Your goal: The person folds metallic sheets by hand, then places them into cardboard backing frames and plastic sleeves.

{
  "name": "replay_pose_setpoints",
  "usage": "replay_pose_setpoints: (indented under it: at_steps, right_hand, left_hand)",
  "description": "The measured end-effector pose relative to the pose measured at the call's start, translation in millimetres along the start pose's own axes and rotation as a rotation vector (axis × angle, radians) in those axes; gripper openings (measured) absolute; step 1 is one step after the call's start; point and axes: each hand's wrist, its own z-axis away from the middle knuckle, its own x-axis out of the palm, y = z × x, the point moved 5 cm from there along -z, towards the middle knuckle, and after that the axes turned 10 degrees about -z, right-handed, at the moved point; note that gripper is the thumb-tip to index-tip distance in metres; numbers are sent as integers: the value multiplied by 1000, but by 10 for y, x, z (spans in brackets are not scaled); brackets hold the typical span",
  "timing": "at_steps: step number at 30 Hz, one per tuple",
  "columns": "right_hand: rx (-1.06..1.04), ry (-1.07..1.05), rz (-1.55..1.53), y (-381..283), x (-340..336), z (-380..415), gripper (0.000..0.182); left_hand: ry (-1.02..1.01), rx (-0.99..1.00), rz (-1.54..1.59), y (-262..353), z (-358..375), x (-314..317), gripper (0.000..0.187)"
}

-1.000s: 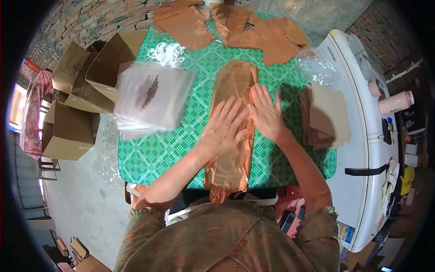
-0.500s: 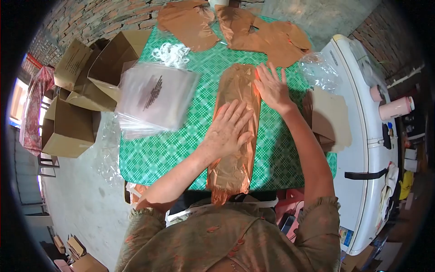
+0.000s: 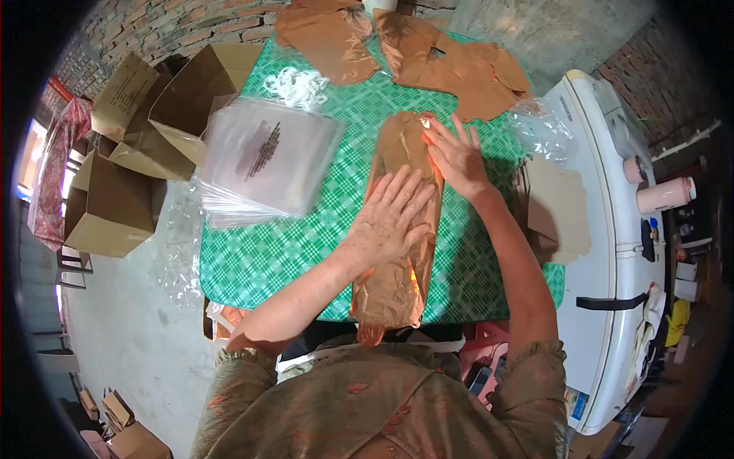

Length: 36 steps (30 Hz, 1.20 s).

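A long folded strip of thin, shiny copper-coloured material [image 3: 390, 294] lies lengthwise on the table, its near end hanging slightly over the front edge. My left hand [image 3: 388, 218] rests flat across its middle, fingers stretched out. At the strip's far right edge is my right hand [image 3: 459, 159], fingers extended and partly spread, with the fingertips touching the material. What lies beneath the right fingertips is partly hidden. To the left sits a stack of clear plastic bags [image 3: 264, 164] with dark print.
The table wears a green checked cloth [image 3: 267, 264]. At the back are loose copper-coloured pieces [image 3: 451, 65] and a bundle of white cord [image 3: 297, 87]. Cardboard [image 3: 562, 206] and crumpled clear plastic [image 3: 543, 126] lie right, beside a white refrigerator [image 3: 604, 268]. Open cardboard boxes [image 3: 115, 206] stand left.
My right hand has shifted slightly down along the strip's right edge, its fingers now further over the material. My left hand stays flat on the strip. The whole view has shifted slightly.
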Motion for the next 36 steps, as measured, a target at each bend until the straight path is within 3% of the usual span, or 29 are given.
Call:
replay_pose_setpoints:
  at_steps: [5, 12, 15, 18, 24, 36]
  right_hand:
    - [-4, 11, -61, 3, 46, -36, 42]
    - [29, 7, -92, -9, 15, -25, 43]
    - [-2, 146, -181, 46, -8, -12, 49]
    - [72, 206, -130, 158, -73, 126, 53]
    - [-99, 238, 1, 69, -77, 518, 50]
    - [7, 187, 58, -211, -121, 434, 41]
  left_hand:
    - [-99, -8, -55, 8, -1, 21, 74]
    - [-88, -13, -50, 1, 4, 63, 72]
    - [-83, -11, -46, -1, -4, 52, 70]
    - [-77, -9, -48, 6, 11, 43, 69]
    - [-79, -11, -52, 6, -7, 36, 69]
    - [-44, 5, -67, 7, -3, 39, 68]
